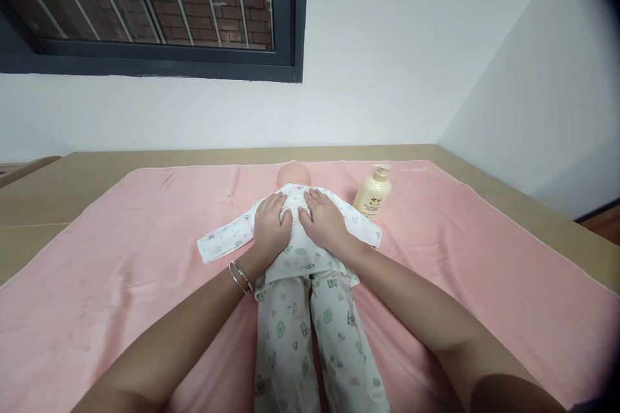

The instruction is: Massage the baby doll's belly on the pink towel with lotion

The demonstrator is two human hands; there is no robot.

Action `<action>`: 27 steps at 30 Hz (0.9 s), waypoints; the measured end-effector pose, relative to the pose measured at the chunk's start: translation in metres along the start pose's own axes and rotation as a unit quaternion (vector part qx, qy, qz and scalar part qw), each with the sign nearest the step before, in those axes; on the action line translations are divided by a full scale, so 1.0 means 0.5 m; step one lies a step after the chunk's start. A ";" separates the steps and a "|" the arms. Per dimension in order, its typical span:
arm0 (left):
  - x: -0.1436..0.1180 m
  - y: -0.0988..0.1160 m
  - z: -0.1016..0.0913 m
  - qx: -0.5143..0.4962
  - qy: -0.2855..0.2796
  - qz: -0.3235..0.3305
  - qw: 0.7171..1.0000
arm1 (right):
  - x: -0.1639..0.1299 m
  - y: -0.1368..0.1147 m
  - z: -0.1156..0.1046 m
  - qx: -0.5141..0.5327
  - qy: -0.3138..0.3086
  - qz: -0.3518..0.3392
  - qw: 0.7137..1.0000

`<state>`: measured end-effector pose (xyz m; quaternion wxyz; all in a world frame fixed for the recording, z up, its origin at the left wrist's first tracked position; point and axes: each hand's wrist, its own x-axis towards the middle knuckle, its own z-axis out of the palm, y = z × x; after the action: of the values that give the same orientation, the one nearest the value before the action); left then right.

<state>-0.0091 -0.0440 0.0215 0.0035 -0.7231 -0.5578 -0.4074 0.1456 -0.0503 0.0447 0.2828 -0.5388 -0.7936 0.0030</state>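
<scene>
Bare forearms (188, 329) stretch in from the lower corners; I see the left hand (272, 222) and right hand (323, 219) resting flat, unclenched, on a clothed doll (307, 264) at centre, a pump bottle (374, 195) right of it.

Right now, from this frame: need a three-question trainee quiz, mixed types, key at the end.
1. True or false: the left hand and right hand both lie on the patterned top of the doll.

2. Where in the picture does the pump bottle stand?
A) On the doll's legs
B) Left of the doll's head
C) Right of the doll's head

3. Fill in: the cloth under the doll is ____ in colour.

Key: 1 true; 2 C; 3 pink.
</scene>
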 end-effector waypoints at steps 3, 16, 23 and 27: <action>0.002 0.001 -0.001 -0.006 -0.002 -0.002 1.000 | 0.000 -0.001 -0.001 -0.003 0.001 -0.004 1.000; -0.009 -0.007 0.004 -0.069 0.055 0.008 0.996 | -0.010 -0.011 -0.005 -0.002 0.079 -0.115 0.990; -0.014 -0.002 0.007 -0.077 0.052 0.005 0.996 | -0.011 0.003 -0.004 0.024 0.048 -0.100 0.994; -0.016 0.004 0.012 -0.081 0.051 0.007 0.995 | -0.014 0.013 0.000 0.037 -0.001 -0.093 0.995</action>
<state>-0.0044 -0.0486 0.0135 -0.0236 -0.7034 -0.5172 -0.4870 0.1528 -0.0536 0.0400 0.3009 -0.4520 -0.8397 0.0069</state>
